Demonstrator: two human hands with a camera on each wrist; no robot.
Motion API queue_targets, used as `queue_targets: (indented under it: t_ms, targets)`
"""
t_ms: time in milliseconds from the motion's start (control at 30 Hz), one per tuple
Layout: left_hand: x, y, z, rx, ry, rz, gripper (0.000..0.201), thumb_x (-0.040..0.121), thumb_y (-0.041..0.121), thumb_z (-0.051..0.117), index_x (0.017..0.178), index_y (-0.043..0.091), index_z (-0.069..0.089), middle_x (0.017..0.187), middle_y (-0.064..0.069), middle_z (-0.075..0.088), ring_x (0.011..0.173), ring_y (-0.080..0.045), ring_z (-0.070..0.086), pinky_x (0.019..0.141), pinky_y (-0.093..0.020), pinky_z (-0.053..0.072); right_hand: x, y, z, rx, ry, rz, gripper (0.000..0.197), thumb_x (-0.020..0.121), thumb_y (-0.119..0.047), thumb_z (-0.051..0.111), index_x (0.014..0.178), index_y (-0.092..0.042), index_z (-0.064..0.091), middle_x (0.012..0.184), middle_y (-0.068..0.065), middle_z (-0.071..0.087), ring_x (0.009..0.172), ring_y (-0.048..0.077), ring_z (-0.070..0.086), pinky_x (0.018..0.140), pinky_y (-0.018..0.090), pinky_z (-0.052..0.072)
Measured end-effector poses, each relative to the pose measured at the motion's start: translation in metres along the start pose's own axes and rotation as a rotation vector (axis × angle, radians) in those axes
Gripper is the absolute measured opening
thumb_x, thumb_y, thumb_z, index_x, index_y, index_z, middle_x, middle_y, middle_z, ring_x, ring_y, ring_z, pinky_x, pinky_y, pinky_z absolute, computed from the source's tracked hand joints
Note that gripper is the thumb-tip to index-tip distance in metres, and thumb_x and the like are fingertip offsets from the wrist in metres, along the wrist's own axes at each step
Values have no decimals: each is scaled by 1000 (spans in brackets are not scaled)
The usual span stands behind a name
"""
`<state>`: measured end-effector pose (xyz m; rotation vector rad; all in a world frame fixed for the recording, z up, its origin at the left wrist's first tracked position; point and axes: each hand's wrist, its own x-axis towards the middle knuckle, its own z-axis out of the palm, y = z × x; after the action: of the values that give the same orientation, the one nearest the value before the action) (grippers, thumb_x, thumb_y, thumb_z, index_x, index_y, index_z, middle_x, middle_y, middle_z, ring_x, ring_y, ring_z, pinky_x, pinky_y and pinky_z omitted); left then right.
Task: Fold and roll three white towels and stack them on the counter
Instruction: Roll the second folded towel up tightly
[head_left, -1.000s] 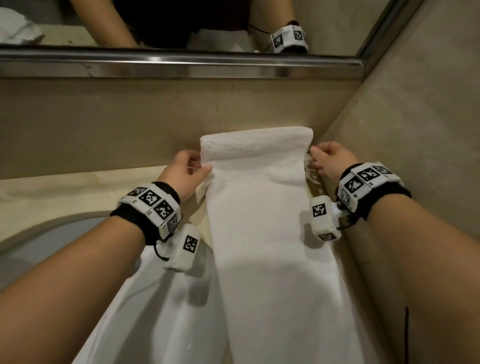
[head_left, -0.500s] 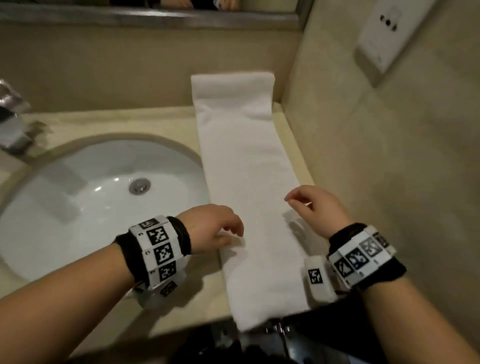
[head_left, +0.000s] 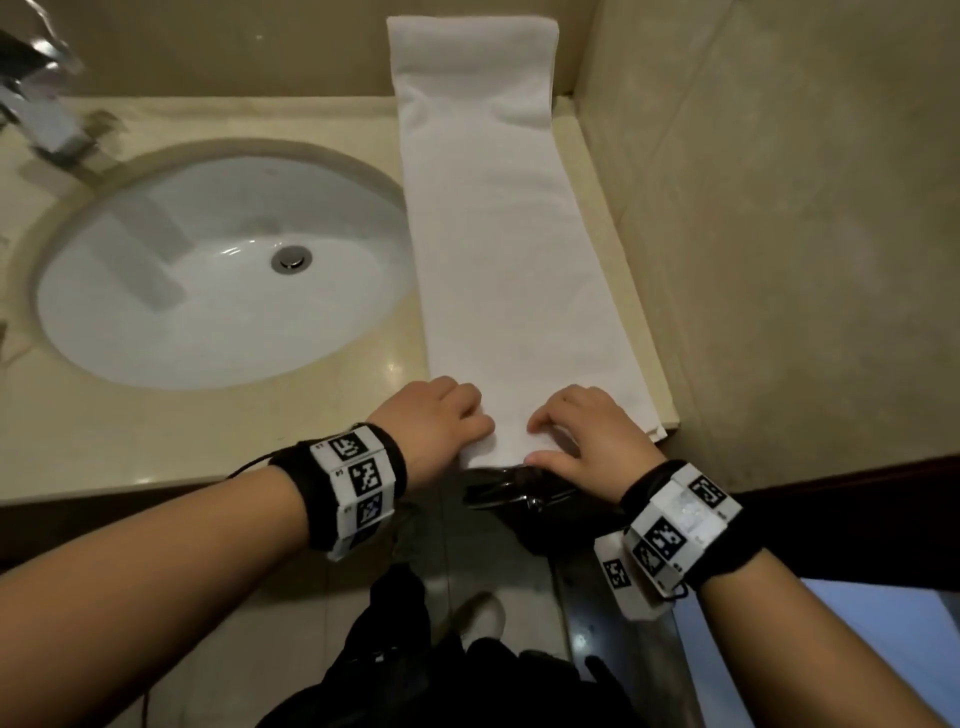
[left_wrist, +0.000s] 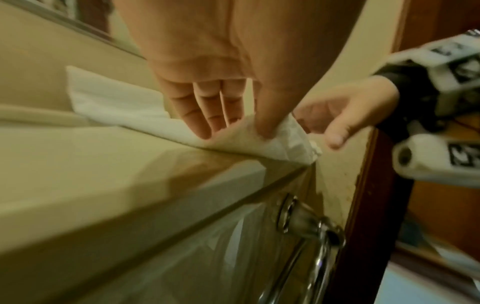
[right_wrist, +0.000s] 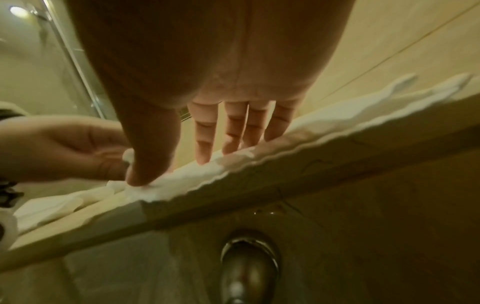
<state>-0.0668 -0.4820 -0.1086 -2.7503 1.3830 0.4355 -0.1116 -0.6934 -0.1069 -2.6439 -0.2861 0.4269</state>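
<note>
- The tabletop (head_left: 218, 447) carries a sink (head_left: 223, 270) on its left part and, between the sink and the side wall, one long white towel (head_left: 509, 234) folded into a narrow strip; its far end climbs the back wall and its near end reaches the front edge.
- No other towels or finished rolls show, so I judge the folding done on this one and the rolling just starting.
- The left hand (head_left: 436, 421) pinches the near left corner — thumb under, fingers (left_wrist: 205, 115) on top.
- The right hand (head_left: 587, 436) grips the near right part likewise, thumb pressing the hem.
- Next move, as I judge it: curl the near edge over tightly and evenly with both hands, then roll toward the back wall, keeping the sides square.
</note>
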Motion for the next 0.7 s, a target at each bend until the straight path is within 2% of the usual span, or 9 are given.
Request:
queue_targets:
  t_ms: [67, 133, 233, 300, 400, 500, 533, 600, 700]
  targets:
    - [1, -2, 0, -76, 45, -37, 33, 88, 23, 49, 120, 19, 52, 127, -5, 49, 110, -27, 47, 87, -36, 41, -1, -2, 4, -62, -12, -3, 47, 72, -51, 66, 112, -27, 57, 114, -1, 52, 108, 20, 44, 96, 33, 35]
    - [1, -4, -1, -255, 98, -98, 27, 88, 20, 49, 113, 16, 58, 119, -6, 56, 107, -27, 51, 88, -34, 40, -2, -3, 10, -138, -6, -5, 55, 70, -50, 68, 118, -29, 52, 118, -3, 48, 111, 19, 41, 93, 33, 30]
    - [-3, -10, -8, -604, 151, -268, 19, 90, 15, 50, 105, 8, 60, 106, -10, 61, 102, -26, 54, 77, -24, 33, -1, -2, 14, -234, 70, 16, 51, 76, -30, 64, 124, -26, 49, 121, 0, 48, 112, 23, 42, 89, 32, 27]
    - [-9, -19, -10, -735, 173, -379, 18, 91, 15, 50, 104, 8, 59, 103, -11, 61, 99, -26, 54, 75, -25, 32, 0, 3, 8, -237, 136, 67, 42, 80, -18, 56, 121, -24, 53, 120, 1, 52, 111, 23, 45, 89, 32, 28]
    - [-20, -24, -8, -701, 147, -431, 23, 88, 25, 55, 108, 14, 55, 101, -5, 58, 100, -26, 55, 78, -27, 37, 4, 9, -8, -187, 125, 106, 26, 87, -16, 47, 108, -22, 62, 107, 3, 62, 102, 26, 54, 86, 35, 38]
    - [-22, -13, -7, -448, 103, -316, 62, 73, 43, 69, 126, 22, 43, 121, -1, 54, 112, -22, 50, 91, -31, 38, 13, 4, -17, -170, 31, 81, 25, 89, -18, 43, 106, -20, 62, 103, 7, 63, 97, 29, 57, 82, 37, 45]
    - [-18, -8, -6, -346, 96, -272, 69, 71, 45, 70, 130, 24, 39, 126, 0, 52, 115, -22, 48, 95, -34, 37, 17, 2, -19, -184, 11, 67, 25, 90, -19, 43, 107, -21, 62, 105, 6, 63, 98, 29, 57, 83, 37, 45]
    - [-10, -3, -4, -243, 90, -243, 59, 78, 34, 63, 131, 25, 39, 125, -1, 52, 113, -23, 49, 94, -35, 39, 21, 0, -22, -203, -28, 46, 24, 91, -22, 45, 109, -22, 61, 108, 5, 63, 101, 27, 57, 85, 36, 45]
    - [-6, -12, -2, -363, 94, -359, 33, 88, 16, 50, 121, 23, 50, 119, -6, 59, 107, -26, 54, 86, -31, 40, 18, 7, -27, -242, -38, 83, 23, 90, -25, 48, 110, -22, 60, 107, 4, 65, 100, 28, 59, 84, 33, 41]
